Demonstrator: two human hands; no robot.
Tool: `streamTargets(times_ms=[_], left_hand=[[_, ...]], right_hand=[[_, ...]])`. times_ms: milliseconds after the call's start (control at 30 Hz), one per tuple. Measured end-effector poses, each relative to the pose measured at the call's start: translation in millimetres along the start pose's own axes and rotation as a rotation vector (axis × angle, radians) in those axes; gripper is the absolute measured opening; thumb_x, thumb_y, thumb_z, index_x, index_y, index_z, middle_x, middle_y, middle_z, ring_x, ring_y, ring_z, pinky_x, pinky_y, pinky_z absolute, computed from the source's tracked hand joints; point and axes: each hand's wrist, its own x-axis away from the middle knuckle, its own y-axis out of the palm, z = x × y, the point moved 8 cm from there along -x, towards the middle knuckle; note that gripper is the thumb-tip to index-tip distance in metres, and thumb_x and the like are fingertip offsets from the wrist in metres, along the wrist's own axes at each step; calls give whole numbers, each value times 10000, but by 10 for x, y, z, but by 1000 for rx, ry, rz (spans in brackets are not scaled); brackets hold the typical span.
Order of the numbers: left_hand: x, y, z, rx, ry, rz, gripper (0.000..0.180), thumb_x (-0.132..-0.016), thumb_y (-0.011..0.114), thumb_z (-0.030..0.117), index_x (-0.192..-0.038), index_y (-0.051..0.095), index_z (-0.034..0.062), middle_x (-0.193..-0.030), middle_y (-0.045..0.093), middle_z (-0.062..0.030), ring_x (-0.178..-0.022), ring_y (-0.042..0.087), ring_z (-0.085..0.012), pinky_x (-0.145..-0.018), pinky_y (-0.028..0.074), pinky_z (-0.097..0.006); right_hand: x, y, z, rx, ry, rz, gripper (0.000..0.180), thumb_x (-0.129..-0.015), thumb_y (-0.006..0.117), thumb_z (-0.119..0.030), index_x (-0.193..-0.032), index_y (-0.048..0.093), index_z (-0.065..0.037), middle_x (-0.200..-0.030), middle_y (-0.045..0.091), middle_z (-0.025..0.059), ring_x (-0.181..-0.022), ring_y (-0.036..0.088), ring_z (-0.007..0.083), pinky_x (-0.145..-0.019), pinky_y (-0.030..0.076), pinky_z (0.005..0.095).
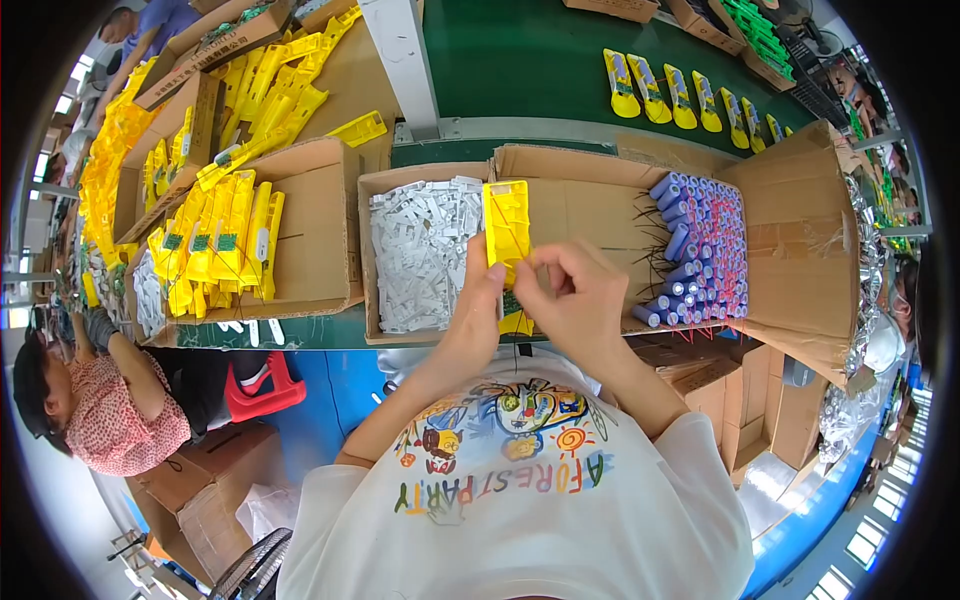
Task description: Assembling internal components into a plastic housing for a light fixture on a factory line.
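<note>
My left hand (474,312) grips the side of a yellow plastic housing (507,212), held upright above the boxes in front of my chest. The housing's hollow inside faces me. My right hand (582,298) is closed in a pinch at its lower end; what the fingertips hold is too small to make out. Below the fingers a bit of green circuit board and a thin dark wire show. Behind my left hand stands a box of small white plastic parts (420,255). Beyond my right hand, purple cylindrical battery cells (700,250) with wires lie packed in a carton.
To the left, a carton (315,225) holds yellow housings with green boards (225,240). More yellow housings (290,85) are heaped behind it. A row of yellow pieces (665,95) lies on the green bench (510,70). A metal post (400,70) rises behind the boxes. A co-worker (120,410) sits at left.
</note>
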Motion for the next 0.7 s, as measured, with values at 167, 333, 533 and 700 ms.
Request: streamTargets(times_ms=[167, 333, 533, 700], left_hand=[[-16, 135, 23, 136, -211, -8, 395, -960, 373, 219, -1321, 301, 78, -1171, 495, -93, -1034, 519, -163, -876, 441, -302], [-39, 68, 47, 95, -180, 21, 284, -924, 413, 11, -1188, 314, 51, -918, 510, -74, -765, 537, -134, -703, 487, -292], [60, 242, 77, 160, -177, -158, 282, -926, 389, 6, -1186, 288, 45, -874, 498, -75, -686, 534, -133, -651, 495, -297], [188, 267, -57, 130, -172, -144, 453, -933, 382, 18, -1351, 228, 97, -871, 500, -76, -687, 528, -140, -641, 492, -294]], right_hand=[[267, -14, -48, 198, -160, 68, 139, -707, 712, 5, -750, 603, -70, -583, 474, 15, -432, 449, 104, -394, 357, 273], [-42, -347, 368, 249, -189, -298, 76, -772, 696, -100, -786, 628, -70, -763, 591, 57, -627, 571, 237, -542, 468, 342], [-252, -1009, 1383, 1362, -234, -688, 111, -704, 623, -50, -784, 695, -76, -959, 624, 73, -995, 558, 238, -790, 473, 352], [-569, -838, 397, 497, -175, -305, 111, -805, 655, -133, -791, 694, -30, -843, 660, 74, -797, 619, 203, -644, 463, 297]])
